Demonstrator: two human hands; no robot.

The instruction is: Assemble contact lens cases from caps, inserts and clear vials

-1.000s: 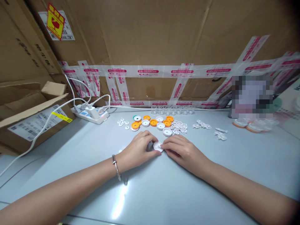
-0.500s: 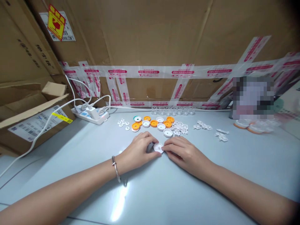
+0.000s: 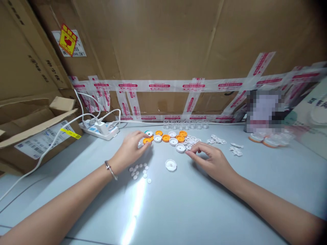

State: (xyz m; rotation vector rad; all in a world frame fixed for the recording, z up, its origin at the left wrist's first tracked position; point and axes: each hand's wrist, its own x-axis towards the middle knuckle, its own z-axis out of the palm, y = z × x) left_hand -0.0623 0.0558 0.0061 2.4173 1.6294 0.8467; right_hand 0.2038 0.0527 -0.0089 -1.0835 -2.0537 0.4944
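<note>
A round white cap (image 3: 171,165) lies on the table between my hands, touched by neither. My left hand (image 3: 133,147) is open at the left end of a cluster of caps, thumb and forefinger apart beside an orange cap (image 3: 147,141). It hides most of the small white pegs behind it. My right hand (image 3: 211,156) has thumb and forefinger pinched together near a white cap (image 3: 180,148) and a pile of white flower-shaped pieces (image 3: 192,140). Whatever is between those fingertips is too small to make out. Several small white discs (image 3: 135,170) are scattered below my left wrist.
Clear plastic cups (image 3: 180,125) stand in a row at the back. More white pieces (image 3: 216,139) lie to the right, beside capped clear containers (image 3: 270,140). A power strip (image 3: 109,133) and an open cardboard box (image 3: 41,136) are at the left. Large cardboard (image 3: 153,44) rises behind.
Both hands have let go of the white cap, which stays on the table. My left hand has moved left to the cap cluster, my right slightly right. The small discs have come into sight.
</note>
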